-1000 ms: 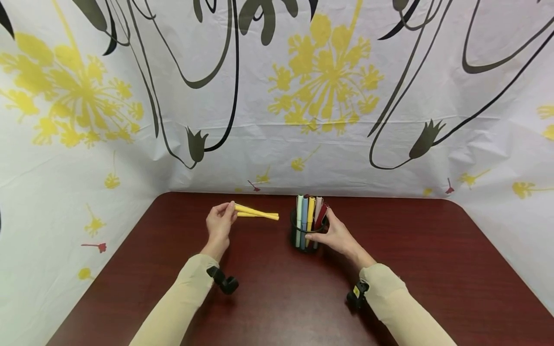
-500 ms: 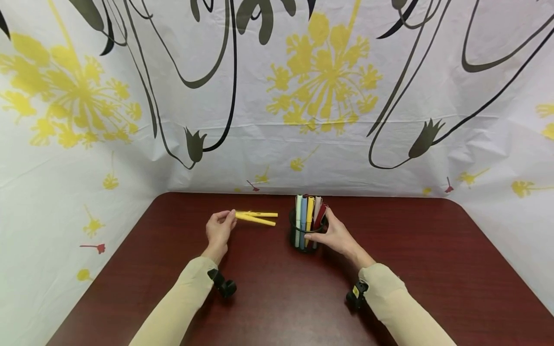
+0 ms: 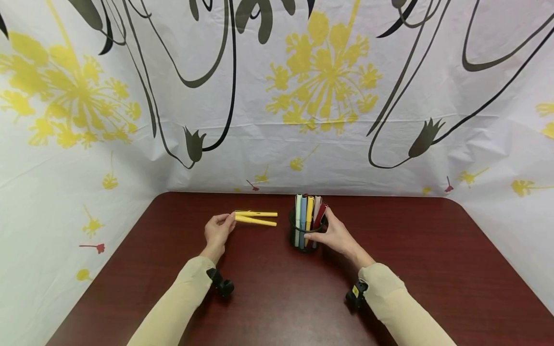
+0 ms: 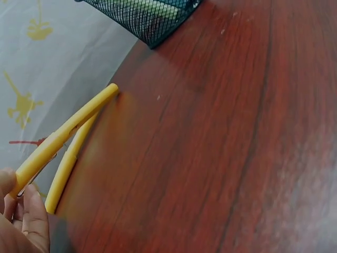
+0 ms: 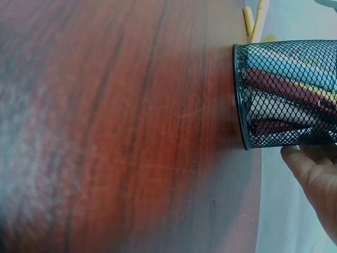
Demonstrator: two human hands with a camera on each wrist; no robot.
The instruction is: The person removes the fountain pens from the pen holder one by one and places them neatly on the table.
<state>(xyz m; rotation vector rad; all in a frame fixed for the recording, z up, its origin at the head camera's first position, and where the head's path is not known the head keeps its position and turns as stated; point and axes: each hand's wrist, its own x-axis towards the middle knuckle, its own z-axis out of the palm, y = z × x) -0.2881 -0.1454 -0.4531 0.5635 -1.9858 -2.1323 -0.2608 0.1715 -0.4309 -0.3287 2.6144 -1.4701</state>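
Note:
My left hand pinches the end of a yellow pen between thumb and fingertips, its other end pointing right toward the cup. In the left wrist view the held pen shows a metal clip near the fingers. Just behind it a second yellow pen lies on the table, partly hidden by the first in the left wrist view. My right hand grips the right side of a black mesh pen cup, thumb in front and fingers behind. Upright in it are several pens: mint, blue, yellow, grey and dark red.
The dark red-brown wooden table carries the cup and pens near its far edge. Behind it and along the sides hangs a white sheet printed with flowers. A black camera is strapped to each wrist.
My left hand has moved slightly down and toward me, bringing the held pen from across the lying pen to in front of it. The right hand and the cup stay put.

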